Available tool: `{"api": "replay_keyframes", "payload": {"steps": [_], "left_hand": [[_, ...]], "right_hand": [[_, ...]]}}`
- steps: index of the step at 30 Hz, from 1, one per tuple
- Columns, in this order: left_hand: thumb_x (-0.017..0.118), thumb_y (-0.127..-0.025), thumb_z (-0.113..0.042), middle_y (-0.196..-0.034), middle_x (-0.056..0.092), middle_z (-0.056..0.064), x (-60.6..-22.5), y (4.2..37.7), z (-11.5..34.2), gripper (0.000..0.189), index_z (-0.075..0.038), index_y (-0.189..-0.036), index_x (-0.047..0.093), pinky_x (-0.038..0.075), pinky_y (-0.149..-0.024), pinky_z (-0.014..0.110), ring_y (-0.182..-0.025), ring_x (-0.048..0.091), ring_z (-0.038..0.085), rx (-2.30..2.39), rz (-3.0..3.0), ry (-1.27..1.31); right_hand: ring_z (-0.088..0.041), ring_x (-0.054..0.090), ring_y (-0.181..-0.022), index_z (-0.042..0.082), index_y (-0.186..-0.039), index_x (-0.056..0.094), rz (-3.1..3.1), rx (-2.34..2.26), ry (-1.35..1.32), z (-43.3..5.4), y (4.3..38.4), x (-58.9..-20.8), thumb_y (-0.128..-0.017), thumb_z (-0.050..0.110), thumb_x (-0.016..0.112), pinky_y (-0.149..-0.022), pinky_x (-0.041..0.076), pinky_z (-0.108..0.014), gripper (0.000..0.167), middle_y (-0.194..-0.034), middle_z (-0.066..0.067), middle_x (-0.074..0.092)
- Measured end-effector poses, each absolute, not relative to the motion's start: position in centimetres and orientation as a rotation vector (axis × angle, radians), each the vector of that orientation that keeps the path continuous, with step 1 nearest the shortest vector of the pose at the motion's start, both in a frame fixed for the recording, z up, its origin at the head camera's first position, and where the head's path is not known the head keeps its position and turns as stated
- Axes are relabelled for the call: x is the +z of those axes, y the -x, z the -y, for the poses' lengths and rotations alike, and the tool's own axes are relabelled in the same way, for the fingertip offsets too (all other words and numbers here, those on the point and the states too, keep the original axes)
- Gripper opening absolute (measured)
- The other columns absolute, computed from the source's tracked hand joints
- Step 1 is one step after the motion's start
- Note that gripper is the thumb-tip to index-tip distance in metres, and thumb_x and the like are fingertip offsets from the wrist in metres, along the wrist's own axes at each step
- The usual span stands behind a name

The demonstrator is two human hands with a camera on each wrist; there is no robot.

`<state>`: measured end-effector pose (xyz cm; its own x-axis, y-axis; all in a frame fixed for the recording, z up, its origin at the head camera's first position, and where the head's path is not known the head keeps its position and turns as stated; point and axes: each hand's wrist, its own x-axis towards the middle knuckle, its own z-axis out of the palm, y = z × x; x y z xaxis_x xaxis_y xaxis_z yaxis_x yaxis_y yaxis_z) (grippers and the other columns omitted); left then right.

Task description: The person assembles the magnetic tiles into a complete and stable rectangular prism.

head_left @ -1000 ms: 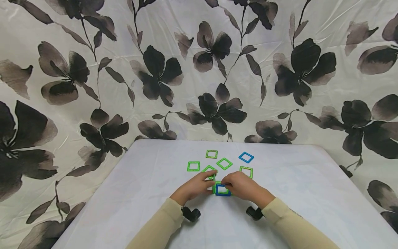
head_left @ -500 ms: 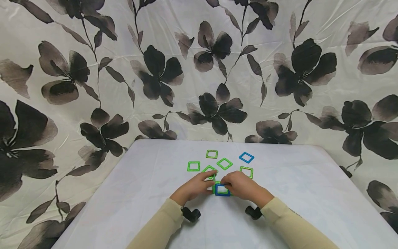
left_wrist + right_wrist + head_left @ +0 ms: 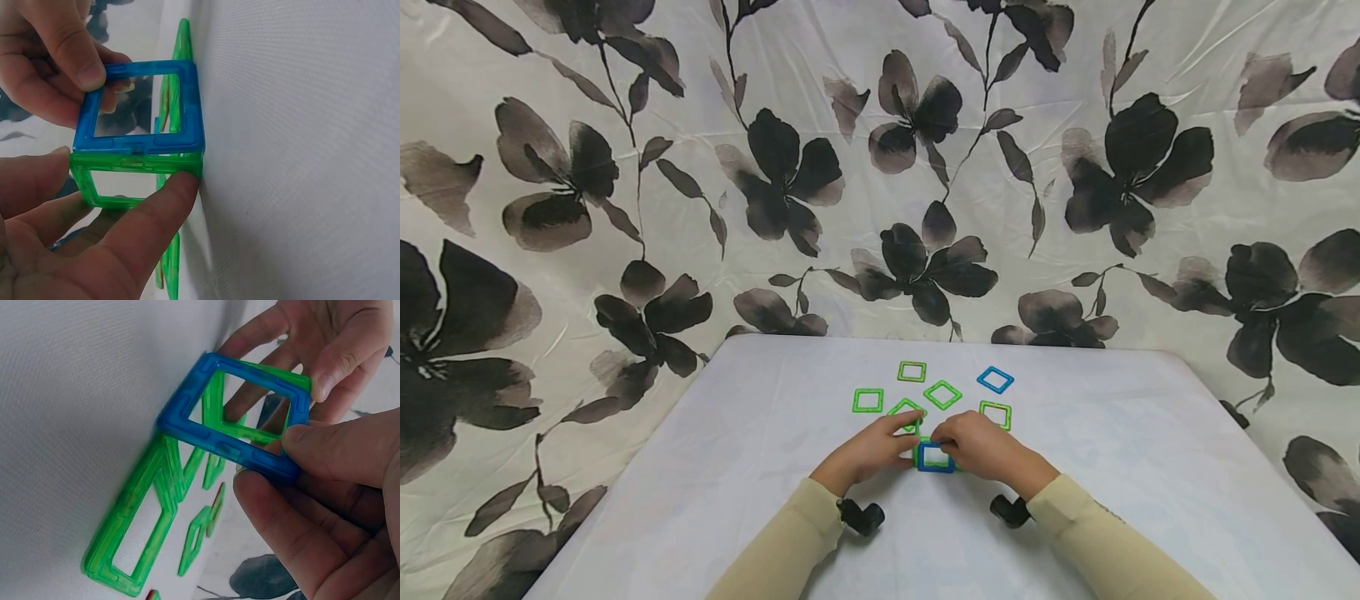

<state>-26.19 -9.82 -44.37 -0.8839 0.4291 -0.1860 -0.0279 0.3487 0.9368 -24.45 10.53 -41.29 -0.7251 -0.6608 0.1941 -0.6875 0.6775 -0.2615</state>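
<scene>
My left hand (image 3: 874,442) holds an upright green square magnetic tile (image 3: 134,164) by its edges, fingers spread along its left side. A blue square magnetic tile (image 3: 228,450) stands upright on the near side, its edge meeting the green one at a corner. With thumb and fingers, my right hand (image 3: 988,450) pinches the blue tile's upper right corner. Another green tile (image 3: 122,515) lies flat on the table at the blue tile's foot. In the head view, the hands hide part of these pieces.
Beyond the hands, several loose tiles lie on the white-covered table (image 3: 760,417): green squares (image 3: 855,401), a green one turned cornerwise (image 3: 934,401), another at right (image 3: 1008,417), and a blue one (image 3: 987,387). A floral cloth (image 3: 820,292) hangs behind.
The blue tile and my right hand have shifted very slightly left, towards the green tile. My left hand has stayed in place.
</scene>
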Motion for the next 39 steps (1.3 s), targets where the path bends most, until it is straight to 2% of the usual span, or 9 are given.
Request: {"api": "replay_keyframes", "payload": {"steps": [17,28,39], "left_hand": [[0.055,-0.098,-0.015,-0.158,0.032,0.007,-44.4,26.2,10.0,0.052,-0.016,-0.148,0.041,0.055,-0.092,0.041,-0.136,0.045,0.030,1.540,-2.235,-0.350],[0.054,-0.099,-0.015,-0.158,0.031,0.005,-44.5,26.4,10.0,0.052,-0.016,-0.149,0.040,0.055,-0.092,0.041,-0.134,0.047,0.028,1.544,-2.226,-0.348],[0.054,-0.099,-0.015,-0.158,0.031,0.006,-44.4,26.2,9.9,0.052,-0.017,-0.149,0.040,0.054,-0.093,0.042,-0.134,0.046,0.028,1.547,-2.211,-0.342]], "right_hand": [[-0.014,0.069,-0.094,0.009,-0.106,0.074,2.808,0.529,-1.123,-10.5,24.6,-41.3,-0.091,0.010,0.065,-0.082,0.057,-0.031,0.018,-0.102,0.000,0.074],[-0.006,0.063,-0.081,0.008,-0.107,0.073,2.813,0.565,-1.056,-11.4,25.1,-41.0,-0.094,0.020,0.061,-0.075,0.056,-0.030,0.021,-0.096,0.002,0.073],[-0.006,0.060,-0.080,0.009,-0.107,0.073,2.861,0.598,-0.930,-12.2,26.5,-41.5,-0.094,0.020,0.062,-0.074,0.054,-0.030,0.020,-0.095,0.003,0.072]]}}
